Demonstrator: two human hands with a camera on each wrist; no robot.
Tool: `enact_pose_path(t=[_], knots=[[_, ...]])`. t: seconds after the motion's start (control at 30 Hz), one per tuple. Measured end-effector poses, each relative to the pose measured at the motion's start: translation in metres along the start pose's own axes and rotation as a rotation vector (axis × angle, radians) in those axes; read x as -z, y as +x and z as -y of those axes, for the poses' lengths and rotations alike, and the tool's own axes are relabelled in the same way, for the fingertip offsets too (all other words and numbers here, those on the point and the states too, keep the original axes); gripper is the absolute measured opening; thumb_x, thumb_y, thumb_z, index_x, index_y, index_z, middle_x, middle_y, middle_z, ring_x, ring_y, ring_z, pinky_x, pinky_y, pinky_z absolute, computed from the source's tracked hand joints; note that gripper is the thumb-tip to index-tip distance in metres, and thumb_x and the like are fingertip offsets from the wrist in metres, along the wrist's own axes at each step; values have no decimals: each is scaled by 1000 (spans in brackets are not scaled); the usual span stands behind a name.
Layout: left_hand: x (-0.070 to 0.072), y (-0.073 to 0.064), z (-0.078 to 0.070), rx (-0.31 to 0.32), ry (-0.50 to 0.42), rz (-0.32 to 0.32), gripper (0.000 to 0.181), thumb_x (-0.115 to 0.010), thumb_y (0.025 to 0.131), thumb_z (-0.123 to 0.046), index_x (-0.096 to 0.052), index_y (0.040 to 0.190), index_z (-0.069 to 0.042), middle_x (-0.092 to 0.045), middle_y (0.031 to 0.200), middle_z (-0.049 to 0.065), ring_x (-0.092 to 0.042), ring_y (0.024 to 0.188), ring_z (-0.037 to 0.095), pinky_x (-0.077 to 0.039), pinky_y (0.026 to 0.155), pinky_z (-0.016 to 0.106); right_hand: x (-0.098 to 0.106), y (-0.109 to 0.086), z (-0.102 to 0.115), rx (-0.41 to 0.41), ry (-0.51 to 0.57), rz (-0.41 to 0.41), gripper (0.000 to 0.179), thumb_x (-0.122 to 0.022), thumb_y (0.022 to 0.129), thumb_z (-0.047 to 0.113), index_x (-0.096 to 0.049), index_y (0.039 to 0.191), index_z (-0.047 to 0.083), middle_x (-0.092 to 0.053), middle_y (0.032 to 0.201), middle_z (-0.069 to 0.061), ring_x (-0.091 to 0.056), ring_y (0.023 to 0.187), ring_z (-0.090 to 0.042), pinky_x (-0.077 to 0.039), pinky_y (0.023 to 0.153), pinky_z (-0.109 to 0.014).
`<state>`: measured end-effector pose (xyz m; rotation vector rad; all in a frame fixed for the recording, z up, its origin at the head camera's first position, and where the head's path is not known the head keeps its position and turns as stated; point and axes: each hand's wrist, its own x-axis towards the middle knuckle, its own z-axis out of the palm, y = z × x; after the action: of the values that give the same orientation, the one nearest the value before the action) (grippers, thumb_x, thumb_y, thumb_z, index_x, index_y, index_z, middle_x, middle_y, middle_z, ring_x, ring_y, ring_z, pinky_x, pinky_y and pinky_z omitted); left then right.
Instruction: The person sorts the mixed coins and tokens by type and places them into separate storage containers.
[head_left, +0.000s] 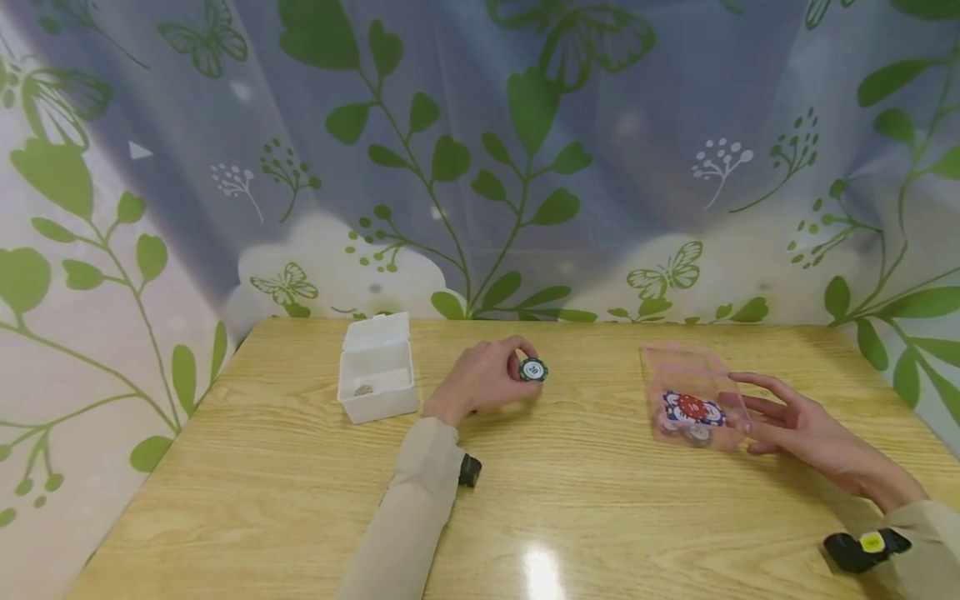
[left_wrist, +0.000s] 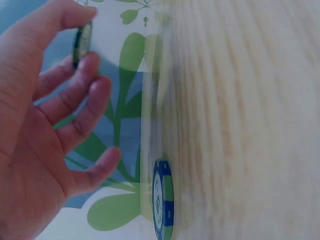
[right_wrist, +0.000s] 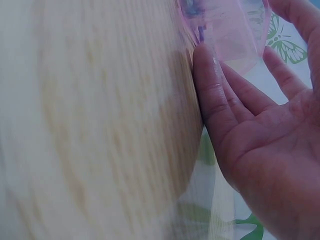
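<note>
My left hand [head_left: 483, 375] pinches a green-edged poker chip [head_left: 533, 369] between thumb and fingers, over the table's middle. Its white face carries a number, and in the left wrist view the chip [left_wrist: 82, 42] appears nearly edge-on. A blue and green chip [left_wrist: 163, 200] is at the tabletop below that hand; hand and forearm hide it in the head view. My right hand [head_left: 806, 429] has its fingers extended along the right side of a clear pink box [head_left: 678, 357]. Inside the box are a red poker chip [head_left: 693, 407], blue and white chips and paler round ones.
Left of my left hand, a white box [head_left: 378, 406] stands with its lid raised and a small round piece [head_left: 363, 390] inside. The wooden table [head_left: 570, 500] ends at a leaf-print curtain [head_left: 465, 208] behind both boxes.
</note>
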<state>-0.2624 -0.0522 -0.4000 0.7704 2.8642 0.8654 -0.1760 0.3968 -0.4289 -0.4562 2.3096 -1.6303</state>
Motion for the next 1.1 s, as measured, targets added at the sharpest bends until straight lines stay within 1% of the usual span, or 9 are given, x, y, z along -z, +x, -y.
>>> enact_pose_path(t=[0.07, 0.17, 0.37, 0.47, 0.67, 0.8, 0.97, 1.1], knots=[[0, 0, -1, -21, -44, -16, 38, -73, 87, -40, -64, 120, -25, -65, 80, -9, -59, 67, 10, -48, 68, 28, 0, 0, 0, 3, 3, 2, 61, -49, 107, 2, -27, 160, 23, -54, 137, 35, -55, 119, 16, -60, 80, -32], [0, 0, -3, -50, -95, -38, 36, -74, 87, -38, -64, 120, -25, -64, 82, -8, -59, 68, 10, -48, 68, 28, 0, -1, -1, -3, 4, -5, 61, -49, 106, 2, -28, 159, 23, -54, 137, 35, -56, 118, 16, -60, 80, -32], [-1, 1, -6, -87, -160, -69, 37, -76, 87, -35, -64, 120, -24, -65, 83, -7, -61, 70, 9, -51, 69, 28, 2, -2, -2, -5, 23, -3, 61, -49, 106, 1, -29, 158, 28, -54, 136, 36, -56, 117, 15, -60, 79, -31], [-1, 2, -9, -103, -182, -74, 37, -77, 87, -32, -65, 120, -23, -67, 85, -7, -63, 71, 8, -51, 70, 27, 2, -1, -1, -1, 19, 4, 61, -48, 107, 0, -28, 159, 25, -55, 137, 34, -57, 118, 14, -60, 79, -31], [-4, 4, -14, -120, -203, -59, 37, -78, 86, -30, -65, 119, -23, -66, 87, -6, -63, 72, 8, -52, 72, 25, 1, -1, 1, 13, 20, 12, 61, -47, 107, 1, -27, 160, 23, -55, 139, 33, -57, 120, 14, -60, 80, -32], [-8, 7, -18, -132, -195, -48, 36, -78, 86, -31, -65, 119, -24, -66, 87, -7, -63, 73, 7, -51, 72, 24, 1, 0, 1, 9, 14, 11, 61, -47, 107, 1, -26, 160, 23, -54, 139, 34, -55, 120, 15, -60, 80, -32], [-13, 11, -24, -160, -194, -33, 35, -76, 87, -32, -65, 118, -23, -66, 87, -7, -61, 71, 5, -50, 69, 21, 2, -1, 1, 6, 14, 10, 60, -47, 107, 1, -27, 159, 25, -54, 138, 34, -56, 119, 15, -60, 79, -32], [-16, 14, -30, -181, -197, -26, 33, -77, 87, -32, -64, 116, -24, -65, 86, -7, -60, 71, 4, -49, 68, 20, 1, 0, 2, -4, 1, 8, 61, -47, 107, 2, -25, 160, 22, -53, 138, 35, -55, 119, 16, -60, 80, -32]])
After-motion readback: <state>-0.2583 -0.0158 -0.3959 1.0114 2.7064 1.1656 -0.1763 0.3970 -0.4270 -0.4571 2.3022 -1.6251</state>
